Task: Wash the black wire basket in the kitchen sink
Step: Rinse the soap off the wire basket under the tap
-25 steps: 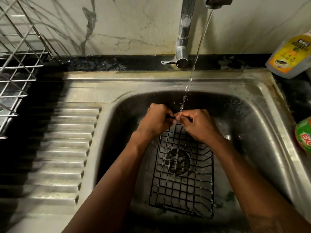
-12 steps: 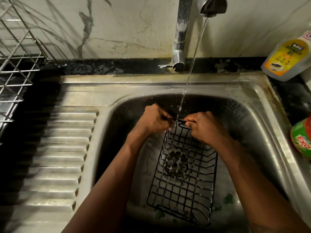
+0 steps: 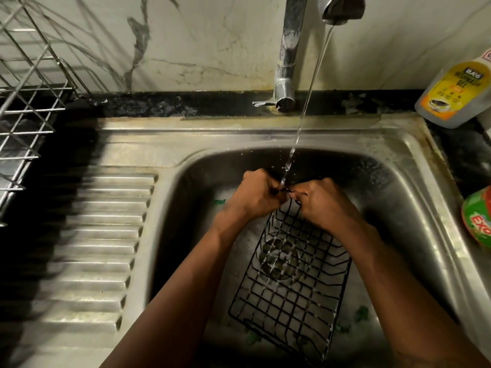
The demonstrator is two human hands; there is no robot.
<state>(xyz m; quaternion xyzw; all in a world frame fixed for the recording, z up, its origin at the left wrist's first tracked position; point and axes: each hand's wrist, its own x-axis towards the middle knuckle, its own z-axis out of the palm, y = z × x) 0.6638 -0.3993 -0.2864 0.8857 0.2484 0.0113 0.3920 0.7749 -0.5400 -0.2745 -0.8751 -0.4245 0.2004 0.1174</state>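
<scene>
The black wire basket (image 3: 292,288) stands tilted inside the sink (image 3: 414,166). Its near end rests on the bottom close to the near edge of the basin. Its far end is lifted toward the middle, under the water stream (image 3: 306,110) that falls from the tap (image 3: 288,49). The drain (image 3: 276,257) shows through the wires.

The left hand (image 3: 253,197) and the right hand (image 3: 325,205) meet at the far rim of the basket, nearly touching each other. The fingers of both hands are curled and closed around the top wire, and the water lands just between them. The fingertips are mostly hidden, so it is not possible to tell if they rub the wire or only hold it.

The washing seems to be in its middle part. Some white drops, perhaps foam, sit on the wires near the drain and along the right side, so soap was probably applied already. Only the far rim gets water now. The long sides, the bottom grid and the near end probably need rinsing too. Small green bits (image 3: 361,313) lie on the sink bottom at the near right. The gel bottle (image 3: 457,94) leans at the far right corner, and the dish rack (image 3: 24,75) waits past the draining board (image 3: 101,235) on the left, a likely place for drying afterwards
</scene>
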